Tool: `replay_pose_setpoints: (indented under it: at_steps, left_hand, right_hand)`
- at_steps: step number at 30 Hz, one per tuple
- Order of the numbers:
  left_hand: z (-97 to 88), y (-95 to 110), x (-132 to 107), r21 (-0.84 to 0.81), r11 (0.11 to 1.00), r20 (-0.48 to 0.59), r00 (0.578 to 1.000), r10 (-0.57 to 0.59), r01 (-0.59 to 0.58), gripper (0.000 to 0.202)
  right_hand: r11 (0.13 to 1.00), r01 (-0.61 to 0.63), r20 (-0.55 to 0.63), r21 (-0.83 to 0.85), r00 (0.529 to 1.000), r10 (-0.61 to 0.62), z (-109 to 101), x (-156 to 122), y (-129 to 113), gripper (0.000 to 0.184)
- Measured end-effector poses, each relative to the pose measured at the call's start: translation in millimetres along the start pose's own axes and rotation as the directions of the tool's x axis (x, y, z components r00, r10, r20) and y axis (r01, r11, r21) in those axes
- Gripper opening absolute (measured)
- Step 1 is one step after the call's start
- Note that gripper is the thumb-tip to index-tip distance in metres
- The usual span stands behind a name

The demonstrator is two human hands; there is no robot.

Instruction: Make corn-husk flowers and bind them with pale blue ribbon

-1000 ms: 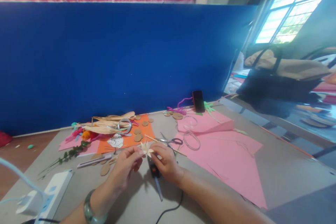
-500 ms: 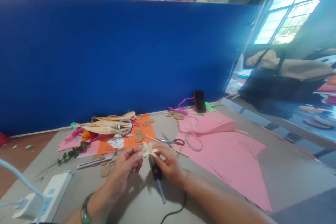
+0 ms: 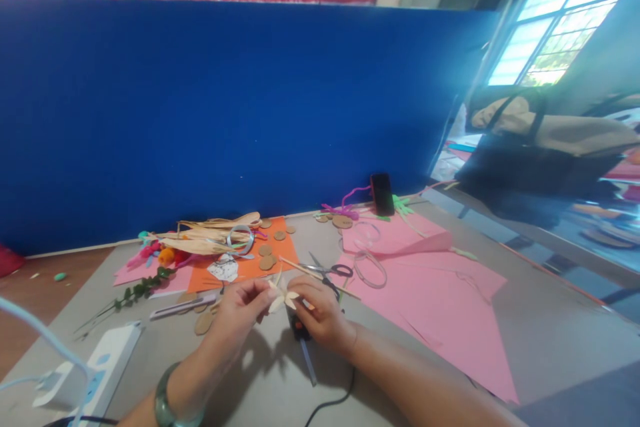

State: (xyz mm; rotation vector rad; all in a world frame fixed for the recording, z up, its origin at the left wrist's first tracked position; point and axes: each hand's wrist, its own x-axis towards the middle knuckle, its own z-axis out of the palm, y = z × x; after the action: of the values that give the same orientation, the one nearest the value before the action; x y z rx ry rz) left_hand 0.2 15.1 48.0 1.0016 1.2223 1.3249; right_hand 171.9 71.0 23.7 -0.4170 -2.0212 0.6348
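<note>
Between my two hands is a small cream flower (image 3: 284, 299) with pointed petals, held above the table. My left hand (image 3: 245, 310), with a green bangle on its wrist, pinches the flower's left side. Fingers of my right hand (image 3: 323, 312) close on its right side. Below them lies a black glue gun (image 3: 299, 330), partly hidden by my right hand, with a glue stick (image 3: 309, 361) poking out of its back end. Scissors (image 3: 327, 268) with dark handles rest just beyond my right hand.
Orange paper (image 3: 240, 273) at the left bears dried husks (image 3: 205, 240) and cardboard discs. A box cutter (image 3: 183, 307), a leafy sprig (image 3: 143, 288) and a power strip (image 3: 111, 363) lie left. Pink sheets (image 3: 430, 300) spread right; a phone (image 3: 383, 194) leans on the blue panel (image 3: 235, 107).
The flower has been tilted between my fingers, and its petals show at a different angle. My right hand now covers more of the glue gun. The view has shifted slightly.
</note>
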Motion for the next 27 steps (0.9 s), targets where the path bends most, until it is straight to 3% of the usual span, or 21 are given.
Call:
replay_pose_setpoints:
  at_steps: [5,12,19,27]
  left_hand:
    - [-4.0,10.0,1.8,0.034,0.999,-0.005,1.000,0.015,-0.014,0.023]
    - [-12.0,12.1,4.1,0.171,0.985,0.149,0.988,-0.037,0.011,0.022]
    - [-9.0,10.4,6.5,0.147,0.988,0.081,0.995,-0.055,0.043,0.025]
    - [-10.4,13.1,8.9,0.152,0.986,0.059,0.995,-0.085,0.075,0.019]
  right_hand:
    - [0.999,0.009,0.096,0.051,0.995,-0.014,-1.7,2.2,1.7,0.014]
    - [0.991,0.023,0.235,0.135,0.971,-0.055,-0.1,0.9,4.1,0.014]
    - [0.992,-0.035,0.225,0.119,0.974,0.007,4.2,-0.1,7.8,0.011]
    - [0.999,-0.016,0.239,0.050,0.971,0.003,6.6,-0.8,8.7,0.017]
